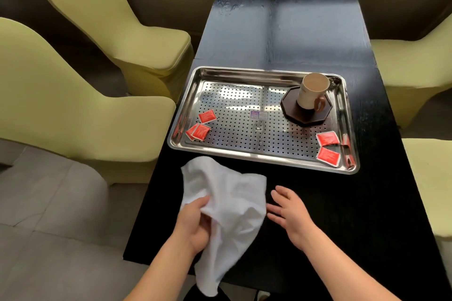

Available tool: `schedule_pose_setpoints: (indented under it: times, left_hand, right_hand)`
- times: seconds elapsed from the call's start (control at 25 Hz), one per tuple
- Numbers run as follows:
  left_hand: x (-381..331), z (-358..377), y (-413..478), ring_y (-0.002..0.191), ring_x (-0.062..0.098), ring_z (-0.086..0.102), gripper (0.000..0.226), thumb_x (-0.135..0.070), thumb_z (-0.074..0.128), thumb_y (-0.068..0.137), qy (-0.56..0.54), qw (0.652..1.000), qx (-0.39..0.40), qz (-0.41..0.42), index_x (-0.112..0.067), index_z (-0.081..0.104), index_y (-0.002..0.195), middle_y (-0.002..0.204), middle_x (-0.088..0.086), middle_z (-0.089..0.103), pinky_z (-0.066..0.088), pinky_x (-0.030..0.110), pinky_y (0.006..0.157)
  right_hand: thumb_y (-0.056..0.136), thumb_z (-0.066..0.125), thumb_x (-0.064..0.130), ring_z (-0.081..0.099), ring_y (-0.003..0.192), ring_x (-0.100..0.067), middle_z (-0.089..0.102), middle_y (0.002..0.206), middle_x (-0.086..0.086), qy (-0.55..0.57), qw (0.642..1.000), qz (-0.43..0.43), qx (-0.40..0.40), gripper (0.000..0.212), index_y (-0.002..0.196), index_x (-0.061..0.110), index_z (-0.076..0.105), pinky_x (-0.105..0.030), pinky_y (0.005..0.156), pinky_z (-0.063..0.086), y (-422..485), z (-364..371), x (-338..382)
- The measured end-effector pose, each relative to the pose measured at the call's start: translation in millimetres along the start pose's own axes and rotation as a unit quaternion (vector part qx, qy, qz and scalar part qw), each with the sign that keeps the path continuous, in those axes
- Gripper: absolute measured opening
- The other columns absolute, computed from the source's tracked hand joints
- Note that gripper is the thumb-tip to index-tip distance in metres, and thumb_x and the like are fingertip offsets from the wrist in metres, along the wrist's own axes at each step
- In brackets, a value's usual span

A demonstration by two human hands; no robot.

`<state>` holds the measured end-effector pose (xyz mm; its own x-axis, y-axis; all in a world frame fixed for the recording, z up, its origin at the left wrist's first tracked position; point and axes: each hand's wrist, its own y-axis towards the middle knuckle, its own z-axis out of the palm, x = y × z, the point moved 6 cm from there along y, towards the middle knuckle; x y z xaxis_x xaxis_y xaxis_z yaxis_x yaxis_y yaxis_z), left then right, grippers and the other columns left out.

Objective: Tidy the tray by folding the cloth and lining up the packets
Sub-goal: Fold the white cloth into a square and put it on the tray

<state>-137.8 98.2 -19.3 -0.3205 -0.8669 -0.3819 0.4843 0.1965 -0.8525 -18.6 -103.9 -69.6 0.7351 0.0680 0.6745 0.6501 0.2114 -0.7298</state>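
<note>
1. Closest to me, the white cloth (227, 205) is crumpled and unfolded. Its lower end droops past the near edge of the black table (281, 27).
2. On my feed the left hand (195, 225) comes in from the lower left with the forearm angled up toward the tray. Its fingers and thumb are curled into the cloth's left side, gripping a bunch of fabric.
3. The right hand (288, 210) reaches in from the lower right, with the palm turned toward the cloth. Its fingers are spread and relaxed and hold nothing. The fingertips are just beside the cloth's right edge, and I cannot tell whether they touch it.
4. The cloth is off the tray, over the table just in front of the near rim of the steel tray (269, 69).
5. 3 red packets sit in the tray's near-left corner. 1 packet (207, 116) lies apart, and 2 more (201, 132) (190, 132) overlap.
6. 2 further packets (327, 139) (328, 156) lie near each other in the near-right corner, each at its own angle.
7. A cream mug (310, 91) stands upright on a dark octagonal saucer (305, 115) in the tray's far-right part.
8. Pale green chairs (73, 110) stand on both sides of the table.
</note>
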Motion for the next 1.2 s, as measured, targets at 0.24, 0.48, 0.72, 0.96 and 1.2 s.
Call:
schedule_pose_setpoints:
  times: [0.24, 0.48, 0.72, 0.96, 1.2]
  left_hand:
    - [-5.8, 50.2, -21.4, 0.071, 0.023, 0.071, 0.027, -0.02, 0.061, 0.086, 0.02, 0.99, 0.136, -0.001, -0.001, 0.074, 0.101, 0.08, 0.013, 0.073, 0.059, 0.034, 0.068]
    - [-29.3, 29.7, -6.1, 0.08, 0.028, 0.075, 0.022, -0.01, 0.052, 0.097, 0.084, 0.986, -0.002, 0.146, -0.006, 0.066, 0.114, 0.1, 0.015, 0.076, 0.06, 0.039, 0.065]
    - [-44.8, -13.5, 3.9, 0.089, 0.029, 0.071, 0.017, -0.006, 0.05, 0.096, 0.061, 0.96, -0.15, 0.229, -0.011, 0.065, 0.1, 0.104, 0.014, 0.072, 0.058, 0.037, 0.055]
    - [-6.3, -19.2, 32.1, 0.124, 0.03, 0.057, 0.036, -0.025, 0.049, 0.098, 0.005, 0.989, -0.035, 0.147, -0.021, 0.061, 0.132, 0.132, 0.011, 0.062, 0.052, 0.048, 0.091]
    - [-0.5, -22.6, 81.4, 0.108, 0.031, 0.061, 0.064, -0.019, 0.07, 0.091, 0.131, 0.975, -0.139, 0.115, -0.014, 0.041, 0.148, 0.126, 0.012, 0.06, 0.056, 0.045, 0.087]
  right_hand:
    - [0.098, 0.045, 0.06, 0.07, 0.111, -0.033, 0.072, 0.122, -0.016, 0.292, 0.94, 0.142, 0.109, 0.059, 0.12, 0.012, 0.072, -0.046, 0.091, 0.055, -18.9, 25.2, -32.0]
    - [0.094, 0.064, 0.021, 0.067, 0.096, -0.037, 0.07, 0.107, -0.022, 0.207, 0.96, 0.11, 0.152, 0.027, 0.114, 0.003, 0.07, -0.049, 0.087, 0.054, -31.3, 33.5, -12.9]
    - [0.086, 0.073, 0.019, 0.069, 0.079, -0.022, 0.075, 0.08, -0.003, -0.191, 0.959, -0.136, -0.16, 0.011, 0.076, 0.019, 0.076, -0.038, 0.069, 0.053, -26.6, -52.2, 52.5]
    - [0.091, 0.065, 0.0, 0.068, 0.085, -0.03, 0.07, 0.11, -0.021, 0.12, 0.977, -0.024, -0.176, 0.017, 0.108, 0.005, 0.067, -0.044, 0.081, 0.058, -35.9, -98.2, 30.0]
    - [0.097, 0.058, 0.016, 0.072, 0.077, -0.024, 0.072, 0.096, -0.012, 0.217, 0.97, 0.008, -0.106, 0.017, 0.109, 0.01, 0.068, -0.034, 0.062, 0.061, -43.6, -111.3, 47.4]
